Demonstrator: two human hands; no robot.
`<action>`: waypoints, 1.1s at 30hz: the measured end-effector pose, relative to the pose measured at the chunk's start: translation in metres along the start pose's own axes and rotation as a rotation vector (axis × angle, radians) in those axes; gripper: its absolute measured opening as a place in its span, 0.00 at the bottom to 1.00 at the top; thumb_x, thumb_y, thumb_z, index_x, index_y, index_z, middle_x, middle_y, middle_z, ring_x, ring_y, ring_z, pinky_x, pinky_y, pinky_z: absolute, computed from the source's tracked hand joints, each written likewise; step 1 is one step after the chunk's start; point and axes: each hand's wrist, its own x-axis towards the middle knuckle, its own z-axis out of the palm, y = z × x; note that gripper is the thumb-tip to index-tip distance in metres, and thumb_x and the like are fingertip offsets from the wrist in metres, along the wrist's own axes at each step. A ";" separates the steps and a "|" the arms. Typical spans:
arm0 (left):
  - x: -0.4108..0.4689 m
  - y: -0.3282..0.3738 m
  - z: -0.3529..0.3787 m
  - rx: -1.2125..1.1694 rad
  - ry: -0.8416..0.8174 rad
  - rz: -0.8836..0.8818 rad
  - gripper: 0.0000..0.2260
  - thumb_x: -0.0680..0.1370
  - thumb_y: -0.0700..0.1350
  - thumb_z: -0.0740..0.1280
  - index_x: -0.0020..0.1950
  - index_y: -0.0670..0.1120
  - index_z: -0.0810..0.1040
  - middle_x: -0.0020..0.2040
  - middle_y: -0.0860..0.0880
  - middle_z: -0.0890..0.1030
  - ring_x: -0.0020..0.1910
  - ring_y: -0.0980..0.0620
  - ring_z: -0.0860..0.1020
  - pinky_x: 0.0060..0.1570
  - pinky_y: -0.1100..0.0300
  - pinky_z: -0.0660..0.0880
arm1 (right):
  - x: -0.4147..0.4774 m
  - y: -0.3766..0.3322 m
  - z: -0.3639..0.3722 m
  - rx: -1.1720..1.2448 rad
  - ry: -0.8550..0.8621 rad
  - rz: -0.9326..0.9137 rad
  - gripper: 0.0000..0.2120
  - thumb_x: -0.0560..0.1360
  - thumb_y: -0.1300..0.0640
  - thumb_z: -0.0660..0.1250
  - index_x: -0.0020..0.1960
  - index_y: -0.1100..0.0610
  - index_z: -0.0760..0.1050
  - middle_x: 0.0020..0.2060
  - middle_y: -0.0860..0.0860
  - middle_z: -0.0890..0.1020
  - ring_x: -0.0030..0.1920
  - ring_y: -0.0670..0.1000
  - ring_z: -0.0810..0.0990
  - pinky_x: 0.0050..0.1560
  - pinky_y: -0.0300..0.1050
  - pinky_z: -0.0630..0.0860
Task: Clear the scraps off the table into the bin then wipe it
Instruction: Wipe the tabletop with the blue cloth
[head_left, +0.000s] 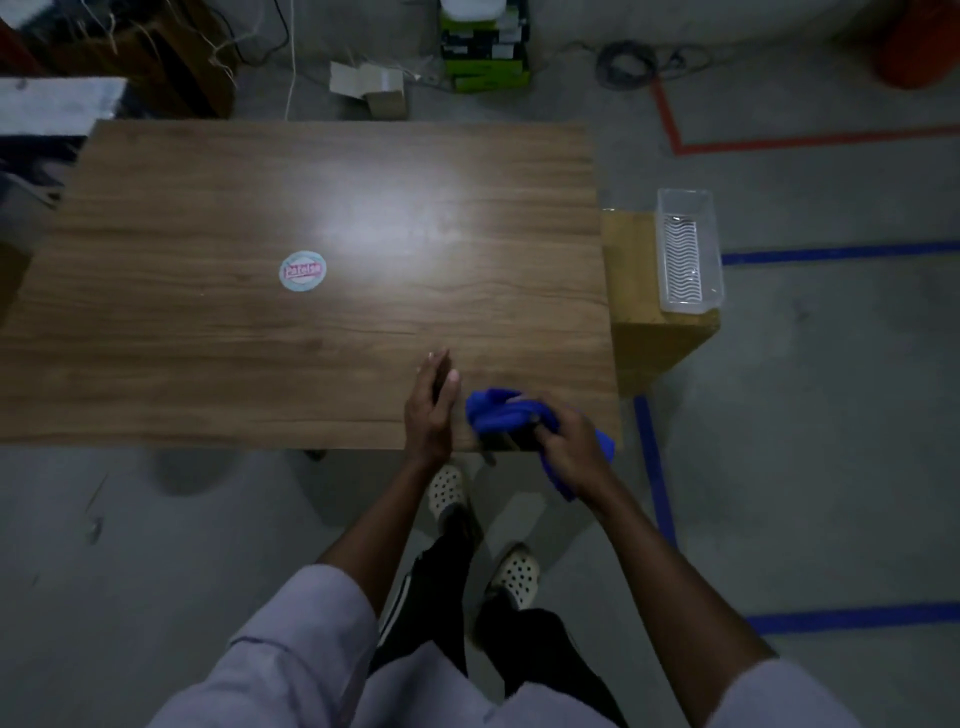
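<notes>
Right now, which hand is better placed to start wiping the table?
Right: the right hand grips the blue cloth at the near edge of the table; the left hand beside it holds nothing, fingers straight.

Right hand grips a blue cloth at the table edge (left hand flat beside it).

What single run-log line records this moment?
right hand: grips cloth | left hand: open, beside cloth | cloth: at table near edge | bin: right of table

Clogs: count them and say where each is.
2. One clog beside the table's near edge; the other clog closer to the camera, further right.
</notes>
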 end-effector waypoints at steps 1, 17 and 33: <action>0.001 -0.001 0.002 -0.103 0.021 -0.052 0.29 0.78 0.64 0.64 0.72 0.47 0.77 0.72 0.45 0.76 0.74 0.48 0.72 0.75 0.42 0.65 | 0.002 -0.008 0.001 0.106 0.108 0.072 0.20 0.77 0.71 0.64 0.60 0.49 0.79 0.58 0.49 0.82 0.62 0.55 0.79 0.64 0.46 0.72; 0.037 0.049 0.018 -1.468 0.238 -0.487 0.33 0.82 0.62 0.57 0.74 0.37 0.71 0.70 0.37 0.77 0.73 0.41 0.72 0.78 0.46 0.62 | 0.029 -0.033 0.060 0.229 0.330 -0.118 0.32 0.71 0.62 0.78 0.72 0.51 0.71 0.69 0.43 0.75 0.69 0.42 0.73 0.69 0.38 0.70; 0.075 0.031 -0.006 -1.030 0.100 -0.273 0.31 0.84 0.60 0.47 0.75 0.40 0.71 0.65 0.37 0.80 0.68 0.39 0.78 0.71 0.47 0.67 | 0.049 -0.004 0.033 -0.639 0.420 -0.283 0.18 0.73 0.45 0.74 0.61 0.49 0.82 0.68 0.54 0.76 0.70 0.56 0.72 0.70 0.61 0.65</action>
